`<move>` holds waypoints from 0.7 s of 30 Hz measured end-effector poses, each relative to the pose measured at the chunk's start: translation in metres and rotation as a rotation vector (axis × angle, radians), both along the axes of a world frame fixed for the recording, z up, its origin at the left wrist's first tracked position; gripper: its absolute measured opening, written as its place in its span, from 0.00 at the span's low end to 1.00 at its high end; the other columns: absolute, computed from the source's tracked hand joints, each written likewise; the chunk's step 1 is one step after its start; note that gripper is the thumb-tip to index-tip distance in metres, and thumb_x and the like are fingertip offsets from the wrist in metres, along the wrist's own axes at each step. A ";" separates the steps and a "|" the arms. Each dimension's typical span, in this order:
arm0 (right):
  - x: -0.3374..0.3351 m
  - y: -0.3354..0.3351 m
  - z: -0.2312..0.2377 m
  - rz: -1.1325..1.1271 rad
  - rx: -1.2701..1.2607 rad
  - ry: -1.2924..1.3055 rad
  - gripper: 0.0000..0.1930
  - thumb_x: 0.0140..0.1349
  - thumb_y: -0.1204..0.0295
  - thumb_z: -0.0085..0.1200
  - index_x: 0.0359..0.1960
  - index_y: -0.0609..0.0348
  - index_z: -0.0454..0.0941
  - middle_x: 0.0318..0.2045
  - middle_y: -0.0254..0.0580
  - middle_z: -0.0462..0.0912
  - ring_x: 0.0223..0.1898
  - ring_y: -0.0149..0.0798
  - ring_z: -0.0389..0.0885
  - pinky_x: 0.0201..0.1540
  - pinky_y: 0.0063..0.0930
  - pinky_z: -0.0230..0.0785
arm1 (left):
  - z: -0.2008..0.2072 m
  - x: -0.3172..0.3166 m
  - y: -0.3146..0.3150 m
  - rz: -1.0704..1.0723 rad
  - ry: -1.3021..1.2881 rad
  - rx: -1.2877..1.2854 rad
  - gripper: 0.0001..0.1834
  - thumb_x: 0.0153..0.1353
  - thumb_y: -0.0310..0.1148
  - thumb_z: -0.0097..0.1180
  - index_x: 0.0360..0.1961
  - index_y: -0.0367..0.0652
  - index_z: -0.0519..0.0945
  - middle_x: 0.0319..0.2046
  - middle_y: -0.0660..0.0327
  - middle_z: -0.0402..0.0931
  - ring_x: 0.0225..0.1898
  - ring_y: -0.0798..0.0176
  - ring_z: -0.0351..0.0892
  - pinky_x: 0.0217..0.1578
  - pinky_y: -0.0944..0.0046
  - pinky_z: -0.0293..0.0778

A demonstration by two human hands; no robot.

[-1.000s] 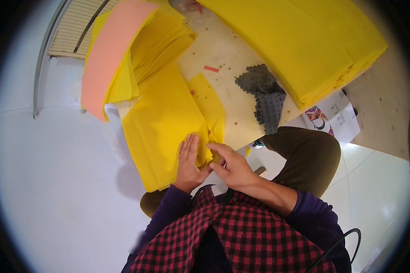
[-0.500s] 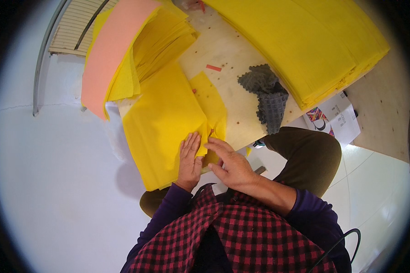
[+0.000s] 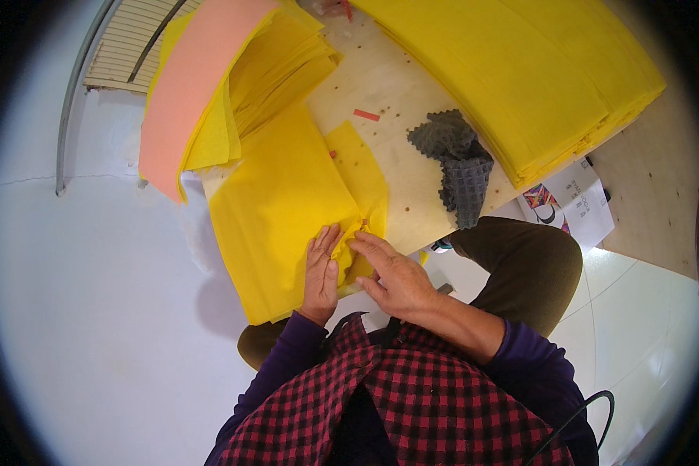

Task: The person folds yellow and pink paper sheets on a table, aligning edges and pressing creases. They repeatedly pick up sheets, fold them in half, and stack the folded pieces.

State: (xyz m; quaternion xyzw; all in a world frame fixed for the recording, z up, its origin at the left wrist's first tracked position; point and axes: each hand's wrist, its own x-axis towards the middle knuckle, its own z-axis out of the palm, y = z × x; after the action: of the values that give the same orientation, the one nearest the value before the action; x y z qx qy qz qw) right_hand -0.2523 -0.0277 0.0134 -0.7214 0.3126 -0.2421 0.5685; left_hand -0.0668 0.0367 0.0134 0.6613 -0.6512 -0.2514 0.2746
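A yellow fabric-like sheet (image 3: 276, 217) lies at the near edge of the table, its right side crumpled up between my hands. My left hand (image 3: 319, 272) rests flat on it with fingers stretched out. Beside it, my right hand (image 3: 402, 286) touches the puckered edge with its fingertips, thumb held apart from the fingers. Under and to the right of the sheet shows another yellow piece (image 3: 359, 167). What lies beneath the crumpled edge is hidden.
A yellow stack topped by a pink strip (image 3: 182, 93) stands at the far left. At the far right is a larger yellow stack (image 3: 512, 78). A dark grey waffle-textured cloth (image 3: 462, 167) and a small red strip (image 3: 366, 115) lie on the wooden table (image 3: 412, 213). A printed white box (image 3: 575, 202) sits below.
The sheet's right edge has bunched upward between my hands. My left hand has shifted slightly, with its fingers tilted; my right hand stays almost in place.
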 end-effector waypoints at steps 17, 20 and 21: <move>-0.007 -0.005 -0.005 -0.093 -0.054 0.011 0.21 0.58 0.72 0.56 0.54 0.59 0.71 0.48 0.49 0.77 0.30 0.43 0.80 0.36 0.34 0.73 | -0.010 0.005 0.012 0.249 0.429 0.074 0.29 0.70 0.42 0.31 0.62 0.27 0.63 0.64 0.45 0.62 0.68 0.48 0.56 0.69 0.54 0.44; 0.002 -0.015 -0.005 -0.157 0.046 -0.024 0.18 0.58 0.72 0.56 0.51 0.61 0.73 0.38 0.50 0.80 0.29 0.44 0.80 0.34 0.35 0.72 | -0.015 0.007 0.015 0.260 0.463 0.067 0.29 0.70 0.41 0.31 0.62 0.27 0.64 0.64 0.44 0.61 0.68 0.48 0.56 0.69 0.54 0.44; 0.006 -0.020 -0.005 -0.176 0.068 -0.045 0.18 0.58 0.72 0.56 0.50 0.62 0.73 0.35 0.50 0.80 0.29 0.45 0.81 0.33 0.35 0.72 | -0.016 0.007 0.015 0.249 0.443 0.047 0.29 0.70 0.41 0.31 0.61 0.27 0.65 0.64 0.44 0.61 0.68 0.47 0.56 0.69 0.53 0.44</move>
State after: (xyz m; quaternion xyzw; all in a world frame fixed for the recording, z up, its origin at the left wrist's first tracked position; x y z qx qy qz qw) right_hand -0.2463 -0.0480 0.0083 -0.6657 0.3699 -0.2967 0.5761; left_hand -0.0595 0.0522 -0.0023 0.6715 -0.4827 -0.3693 0.4239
